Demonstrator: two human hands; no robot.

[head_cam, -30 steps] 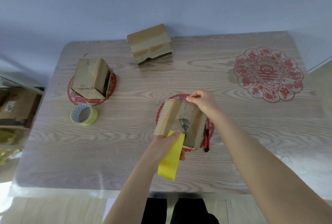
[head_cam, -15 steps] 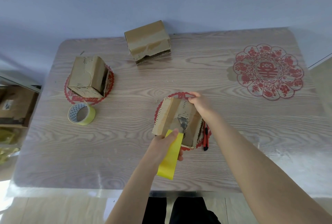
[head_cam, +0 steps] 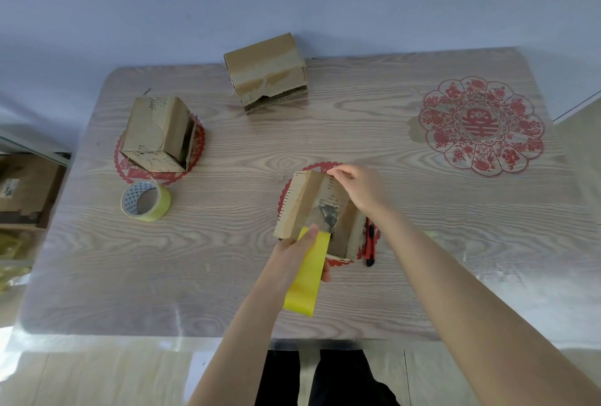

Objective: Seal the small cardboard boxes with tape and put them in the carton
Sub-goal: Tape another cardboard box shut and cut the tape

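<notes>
A small cardboard box stands on a red paper doily at the table's middle, its top flaps partly folded in. My left hand pinches a cut strip of yellow tape at the box's near edge; the strip hangs down toward me. My right hand grips the box's far right flap. Two more small boxes stand on the table: one at the left on a doily, one at the back. A roll of yellow tape lies at the left.
A red and black utility knife lies right of the held box. A red paper-cut decoration sits flat at the table's right. A brown carton stands on the floor left of the table.
My right hand stays at the box's far right flap, and my left hand still holds the tape strip at its near edge. The view has shifted slightly.
</notes>
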